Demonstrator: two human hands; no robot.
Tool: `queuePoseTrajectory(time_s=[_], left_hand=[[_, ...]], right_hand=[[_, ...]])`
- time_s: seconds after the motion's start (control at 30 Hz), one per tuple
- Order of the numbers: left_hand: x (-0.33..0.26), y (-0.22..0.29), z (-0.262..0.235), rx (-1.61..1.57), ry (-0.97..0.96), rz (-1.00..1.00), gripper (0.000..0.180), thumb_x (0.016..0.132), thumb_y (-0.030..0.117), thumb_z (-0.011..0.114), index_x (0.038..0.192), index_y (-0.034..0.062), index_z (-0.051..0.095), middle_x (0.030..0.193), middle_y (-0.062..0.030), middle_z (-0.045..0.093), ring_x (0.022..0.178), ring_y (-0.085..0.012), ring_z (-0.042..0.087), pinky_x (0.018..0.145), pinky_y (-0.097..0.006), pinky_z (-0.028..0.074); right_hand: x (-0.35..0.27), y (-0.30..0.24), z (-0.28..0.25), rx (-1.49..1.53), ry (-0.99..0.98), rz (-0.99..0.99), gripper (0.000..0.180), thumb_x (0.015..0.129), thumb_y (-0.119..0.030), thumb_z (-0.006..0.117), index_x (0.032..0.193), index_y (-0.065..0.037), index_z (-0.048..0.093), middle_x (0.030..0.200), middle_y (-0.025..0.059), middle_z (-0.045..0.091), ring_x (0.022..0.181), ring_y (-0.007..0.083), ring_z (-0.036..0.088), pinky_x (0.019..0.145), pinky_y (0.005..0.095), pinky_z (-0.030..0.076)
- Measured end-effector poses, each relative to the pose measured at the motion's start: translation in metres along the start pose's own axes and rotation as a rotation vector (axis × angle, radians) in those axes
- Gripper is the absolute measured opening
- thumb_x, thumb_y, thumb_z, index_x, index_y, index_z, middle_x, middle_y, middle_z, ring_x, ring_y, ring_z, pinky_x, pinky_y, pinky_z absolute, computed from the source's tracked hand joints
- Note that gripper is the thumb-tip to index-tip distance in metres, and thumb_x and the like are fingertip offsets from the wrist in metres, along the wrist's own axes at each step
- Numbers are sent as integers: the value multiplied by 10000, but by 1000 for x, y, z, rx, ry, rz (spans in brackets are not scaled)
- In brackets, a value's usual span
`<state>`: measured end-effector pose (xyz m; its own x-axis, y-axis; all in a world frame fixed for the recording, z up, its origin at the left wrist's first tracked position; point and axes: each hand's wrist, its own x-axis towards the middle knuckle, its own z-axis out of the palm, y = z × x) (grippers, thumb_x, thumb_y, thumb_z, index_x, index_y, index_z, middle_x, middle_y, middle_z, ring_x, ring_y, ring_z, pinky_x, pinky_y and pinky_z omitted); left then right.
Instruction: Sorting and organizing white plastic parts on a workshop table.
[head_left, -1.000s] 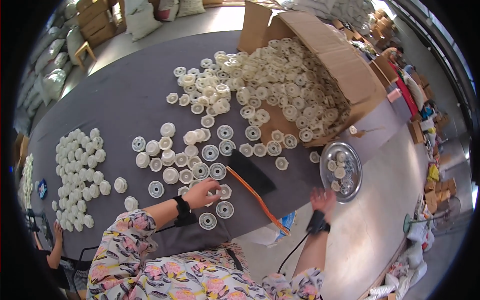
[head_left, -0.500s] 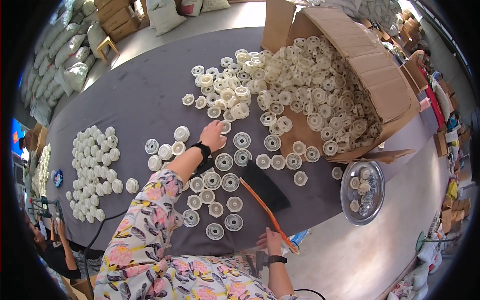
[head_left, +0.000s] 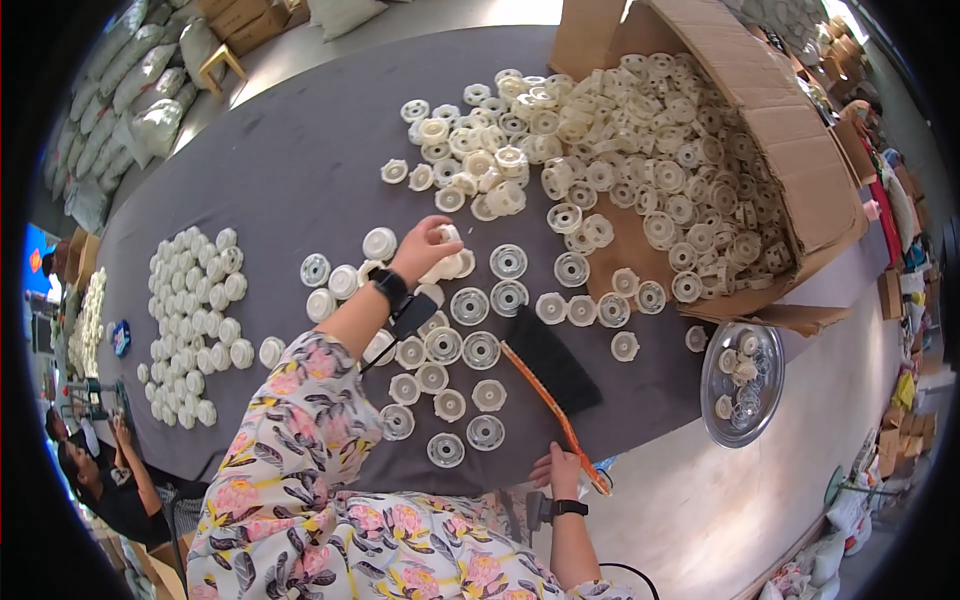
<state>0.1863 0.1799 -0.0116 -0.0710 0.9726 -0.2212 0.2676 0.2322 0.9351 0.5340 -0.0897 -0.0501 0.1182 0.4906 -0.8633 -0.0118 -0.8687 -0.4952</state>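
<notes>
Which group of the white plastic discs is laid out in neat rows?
The group of white round plastic discs at the grey table's left; the others lie scattered or heaped.

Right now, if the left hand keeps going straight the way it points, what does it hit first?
The left hand points up and right across the grey table. It already touches a white plastic disc. Beyond that, probably the loose heap of white discs before the cardboard box; depth is unclear.

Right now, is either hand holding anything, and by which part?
Left hand grips a white plastic wheel by its rim. Right hand rests on the table edge, holding nothing.
</notes>
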Motion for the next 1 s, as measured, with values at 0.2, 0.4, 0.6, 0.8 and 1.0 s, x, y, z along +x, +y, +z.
queuePoseTrajectory(time_s=[0.2,0.4,0.6,0.8,1.0], left_hand=[[-104,-26,-51,-122,22,-219,433,777,274,709,1085,31,526,928,-28,567,821,-90,551,724,-238,460],[-158,-54,-42,-141,41,-214,427,733,125,722,1079,27,491,964,-37,552,855,-97,553,765,-251,474],[-166,-74,-25,-345,139,-2,485,723,64,700,1130,24,440,1054,-62,528,958,-123,553,828,-261,470],[-158,-45,23,-193,65,279,471,722,93,695,1128,56,459,1061,-68,542,954,-157,564,828,-307,468],[-156,-43,26,608,55,513,506,677,208,719,1137,102,536,1145,-92,545,1070,-294,497,936,-421,357]], right_hand=[[5,4,-2,-55,-13,-31,543,934,-343,418,631,82,568,546,211,591,342,247,538,314,305,444],[8,9,-3,-55,-6,-69,552,915,-380,419,630,70,566,523,210,581,331,239,530,306,282,426],[9,11,-3,-77,44,-87,558,913,-386,419,630,71,568,518,202,578,331,235,528,309,279,427],[7,10,-1,-85,62,-77,553,911,-391,431,629,63,574,521,193,582,344,228,537,317,275,431],[9,10,-1,-77,82,-61,557,914,-395,426,622,51,585,519,182,587,345,217,537,324,257,418]])
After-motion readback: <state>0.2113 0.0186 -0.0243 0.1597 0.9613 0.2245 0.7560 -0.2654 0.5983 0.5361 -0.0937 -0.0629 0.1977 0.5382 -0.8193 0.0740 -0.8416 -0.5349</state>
